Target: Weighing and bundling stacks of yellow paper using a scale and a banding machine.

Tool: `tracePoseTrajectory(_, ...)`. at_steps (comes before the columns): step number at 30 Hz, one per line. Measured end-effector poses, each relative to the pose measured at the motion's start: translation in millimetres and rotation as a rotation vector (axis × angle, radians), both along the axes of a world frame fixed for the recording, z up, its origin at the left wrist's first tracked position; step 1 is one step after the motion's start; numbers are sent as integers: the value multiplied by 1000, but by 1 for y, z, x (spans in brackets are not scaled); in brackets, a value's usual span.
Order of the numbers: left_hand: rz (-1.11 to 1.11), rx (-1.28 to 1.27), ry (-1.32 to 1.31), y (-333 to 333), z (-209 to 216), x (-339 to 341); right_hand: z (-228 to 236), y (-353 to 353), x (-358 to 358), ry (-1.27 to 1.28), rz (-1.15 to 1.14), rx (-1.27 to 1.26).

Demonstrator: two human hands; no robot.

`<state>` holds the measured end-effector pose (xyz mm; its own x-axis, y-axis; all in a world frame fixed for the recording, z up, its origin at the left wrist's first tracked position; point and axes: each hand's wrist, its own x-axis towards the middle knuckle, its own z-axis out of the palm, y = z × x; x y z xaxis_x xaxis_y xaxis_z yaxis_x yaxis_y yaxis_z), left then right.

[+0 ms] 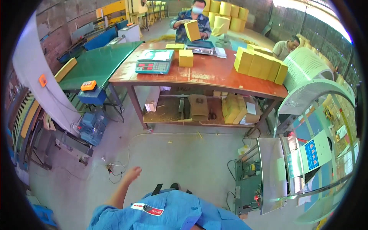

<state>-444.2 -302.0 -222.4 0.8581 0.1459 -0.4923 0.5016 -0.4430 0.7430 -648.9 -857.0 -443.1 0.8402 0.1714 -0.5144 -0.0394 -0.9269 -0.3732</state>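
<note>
My left hand (132,174) hangs over the grey floor in front of my blue work shirt (172,211). Its fingers are loosely apart and nothing is in them. My right hand is out of view. Ahead stands a long red-brown table (172,78), beyond my reach. On it are a teal weighing scale (153,63), a single yellow block-shaped pack (186,58) and a row of yellow packs (260,65) at the right. Behind the table a masked person (184,23) holds another yellow pack (192,30) above a second scale (200,46).
A green conveyor belt (99,63) runs at the left, beside a blue motor (94,126). Cables (115,168) lie on the floor near my left hand. A large machine with a round guard (310,149) stands at my right. Another person (285,48) bends beyond the table's right end.
</note>
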Motion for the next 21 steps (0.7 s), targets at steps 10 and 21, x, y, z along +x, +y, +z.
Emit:
tracePoseTrajectory(10, -345, 125, -339, -109, 102, 297, -124, -6, 128, -624, -143, 145)
tracePoseTrajectory(21, -242, 355, -754, -148, 214, 516, 99, -115, 517, 331, -720, 834)
